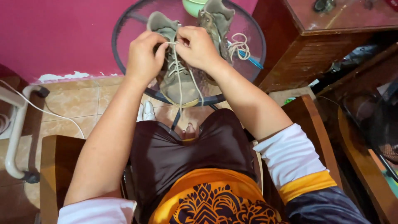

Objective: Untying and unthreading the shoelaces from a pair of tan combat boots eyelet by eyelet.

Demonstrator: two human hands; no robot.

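Note:
Two worn olive-grey boots stand on a small round glass table (124, 25). Over the nearer boot (179, 85), my left hand (144, 56) and my right hand (200, 46) each pinch a strand of its pale lace (178, 70) near the top eyelets. The lace ends hang down over the toe. Behind my right hand stands the second boot (216, 18), with its lace bunched loose (239, 46) on the glass to the right.
A pale green bowl (193, 6) sits at the table's far edge and a blue pen (253, 61) lies by the loose lace. A dark wooden cabinet (315, 45) stands right, wooden chair arms (56, 166) flank my lap, a white tube frame (16, 124) stands left.

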